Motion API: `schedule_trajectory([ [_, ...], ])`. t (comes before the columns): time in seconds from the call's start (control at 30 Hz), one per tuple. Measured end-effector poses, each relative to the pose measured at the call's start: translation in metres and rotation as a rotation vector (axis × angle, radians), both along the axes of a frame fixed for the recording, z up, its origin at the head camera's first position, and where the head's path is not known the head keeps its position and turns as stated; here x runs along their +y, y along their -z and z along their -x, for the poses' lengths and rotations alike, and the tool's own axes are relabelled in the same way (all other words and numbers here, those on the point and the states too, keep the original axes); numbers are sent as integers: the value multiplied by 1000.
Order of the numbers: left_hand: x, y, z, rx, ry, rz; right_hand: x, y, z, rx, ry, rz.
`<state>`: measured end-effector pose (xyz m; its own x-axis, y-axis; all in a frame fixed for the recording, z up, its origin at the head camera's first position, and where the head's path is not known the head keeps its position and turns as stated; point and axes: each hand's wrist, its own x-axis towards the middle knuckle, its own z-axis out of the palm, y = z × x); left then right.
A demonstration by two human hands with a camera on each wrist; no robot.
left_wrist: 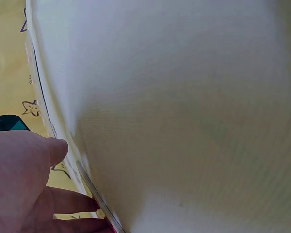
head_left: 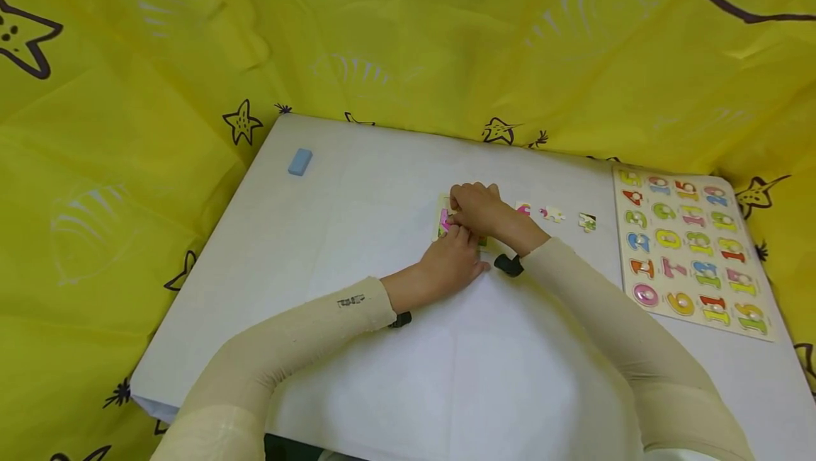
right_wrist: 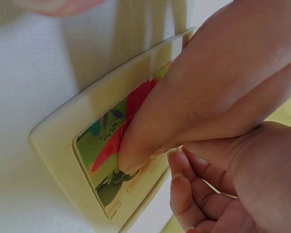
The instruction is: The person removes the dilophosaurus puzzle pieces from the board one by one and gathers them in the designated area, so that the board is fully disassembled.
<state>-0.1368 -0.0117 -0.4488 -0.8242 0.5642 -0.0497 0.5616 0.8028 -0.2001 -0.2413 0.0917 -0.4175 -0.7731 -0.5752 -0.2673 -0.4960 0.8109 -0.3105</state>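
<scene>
In the head view, both hands meet over a small framed picture puzzle board [head_left: 443,240] on the white table. My left hand [head_left: 448,266] rests its fingers on the near part, thumb held apart; the left wrist view shows these fingers [left_wrist: 70,200] against the board's thin edge. From the far side, my right hand [head_left: 477,207] bends over the board. In the right wrist view, its thumb [right_wrist: 150,131] presses on the red and green picture, while the other fingers [right_wrist: 184,194] curl beside the frame. The hands hide much of the board.
Several loose jigsaw pieces [head_left: 553,214] lie right of the right hand. A number puzzle board [head_left: 668,239] fills the table's right side. A light-blue block [head_left: 300,162] sits at the far left. Yellow patterned cloth [head_left: 395,36] hangs behind the table [head_left: 331,227].
</scene>
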Motion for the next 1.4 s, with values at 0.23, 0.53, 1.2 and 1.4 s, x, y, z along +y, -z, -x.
schedule_trajectory([
  [0.23,0,0,1,-1,4,2,2,2,1,-35,24,53],
  [0.53,-1,1,3,-24,-4,-51,8,1,-2,-56,35,138],
  [1.2,0,3,-1,-16,-13,-37,15,8,-13,-44,36,270],
  [1.4,-2,2,0,-134,-55,-125,16,10,-11,-74,38,308],
])
